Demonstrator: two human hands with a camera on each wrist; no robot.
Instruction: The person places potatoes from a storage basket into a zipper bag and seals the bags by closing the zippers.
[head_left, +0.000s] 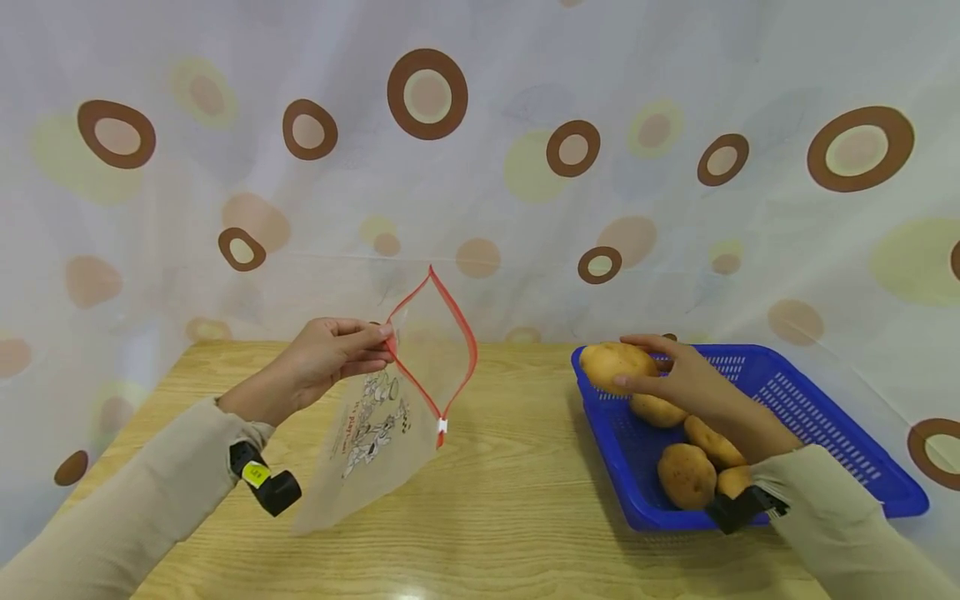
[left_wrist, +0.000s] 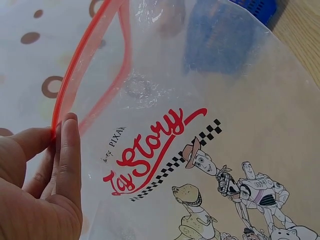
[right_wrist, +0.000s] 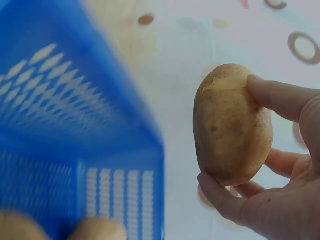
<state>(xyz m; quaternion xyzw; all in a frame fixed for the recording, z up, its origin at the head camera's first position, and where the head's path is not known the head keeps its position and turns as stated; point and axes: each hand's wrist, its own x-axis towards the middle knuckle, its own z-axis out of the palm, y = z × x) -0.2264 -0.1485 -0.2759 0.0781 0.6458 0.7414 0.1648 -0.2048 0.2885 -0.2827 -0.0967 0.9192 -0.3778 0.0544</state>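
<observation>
My left hand (head_left: 324, 360) pinches the red-edged rim of a clear zip bag (head_left: 375, 442), which hangs with its mouth spread wide. Red lettering and cartoon figures are printed on the bag (left_wrist: 200, 165) in the left wrist view. A white slider (head_left: 442, 426) sits at the lower end of the zip. On the other side, my right hand (head_left: 686, 379) grips a potato (head_left: 617, 367) between thumb and fingers, above the left rim of a blue basket (head_left: 637, 512). The right wrist view shows this potato (right_wrist: 232, 125) raised beside the basket wall. Several potatoes (head_left: 686, 475) lie inside the basket.
A wooden table (head_left: 510, 500) carries the basket, with bare wood between basket and bag. Behind it hangs a pale curtain (head_left: 487, 208) patterned with brown rings. Black cameras are strapped to both wrists.
</observation>
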